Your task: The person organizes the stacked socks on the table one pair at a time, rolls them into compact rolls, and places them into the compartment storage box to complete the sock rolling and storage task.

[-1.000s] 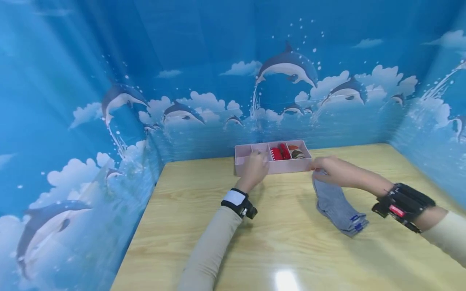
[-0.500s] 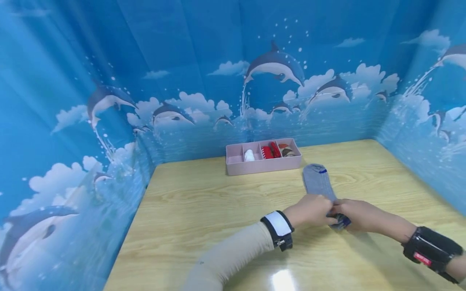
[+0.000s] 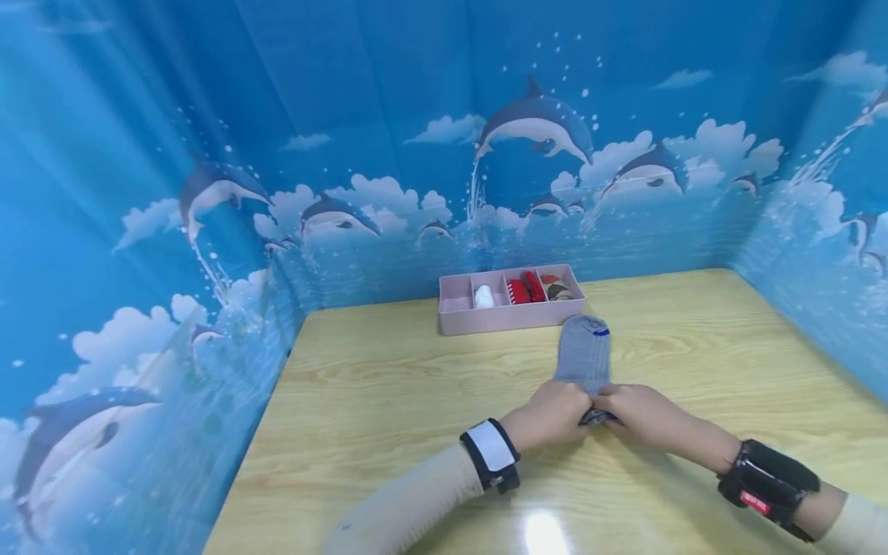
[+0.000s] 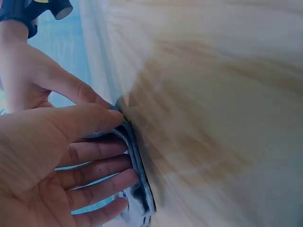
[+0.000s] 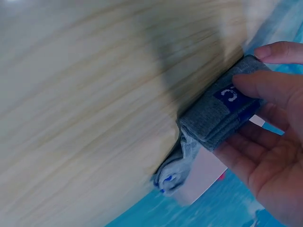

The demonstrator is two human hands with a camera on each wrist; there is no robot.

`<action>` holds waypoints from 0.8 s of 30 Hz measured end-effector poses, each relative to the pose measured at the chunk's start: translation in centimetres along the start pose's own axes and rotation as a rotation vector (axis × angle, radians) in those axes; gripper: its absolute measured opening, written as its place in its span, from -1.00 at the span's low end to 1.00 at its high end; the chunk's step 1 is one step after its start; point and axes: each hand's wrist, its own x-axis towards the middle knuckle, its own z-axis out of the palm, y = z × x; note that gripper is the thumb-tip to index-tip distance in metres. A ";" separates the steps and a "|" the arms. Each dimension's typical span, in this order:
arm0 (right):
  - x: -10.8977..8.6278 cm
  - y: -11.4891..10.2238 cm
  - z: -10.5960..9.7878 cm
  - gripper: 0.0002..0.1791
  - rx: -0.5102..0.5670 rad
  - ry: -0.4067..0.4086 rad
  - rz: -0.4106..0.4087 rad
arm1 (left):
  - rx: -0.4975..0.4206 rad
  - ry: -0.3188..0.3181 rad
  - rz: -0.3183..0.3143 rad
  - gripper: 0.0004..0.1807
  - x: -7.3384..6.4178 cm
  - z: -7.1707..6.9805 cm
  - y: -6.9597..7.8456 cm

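A pair of grey socks (image 3: pixel 584 351) with blue marks lies lengthwise on the table, toes toward the box. My left hand (image 3: pixel 553 414) and right hand (image 3: pixel 640 414) meet at the cuff end and hold it from either side. In the left wrist view, the thumb and fingers pinch the layered edge of the socks (image 4: pixel 138 163). The right wrist view shows the right thumb on top of the cuff, over a dark blue patch, with fingers beneath the folded socks (image 5: pixel 213 111). Palms hide part of the cuff in the head view.
A pink box (image 3: pixel 513 317) with compartments stands at the table's back edge. Inside are a white rolled item (image 3: pixel 483 297), red items (image 3: pixel 525 289) and a multicoloured item (image 3: pixel 556 288). The leftmost compartment shows its bare floor. A dolphin-print curtain (image 3: pixel 388 254) surrounds the wooden table (image 3: pixel 375 370).
My left hand has left the box, where the white item now shows, and joined the right hand at the socks. The socks have turned, cuffs toward me, and moved nearer the box.
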 end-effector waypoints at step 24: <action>6.5 -5.5 1.5 -0.88 0.177 -0.070 -0.066 | -0.119 -0.004 -0.229 -0.54 -7.9 -0.2 -3.1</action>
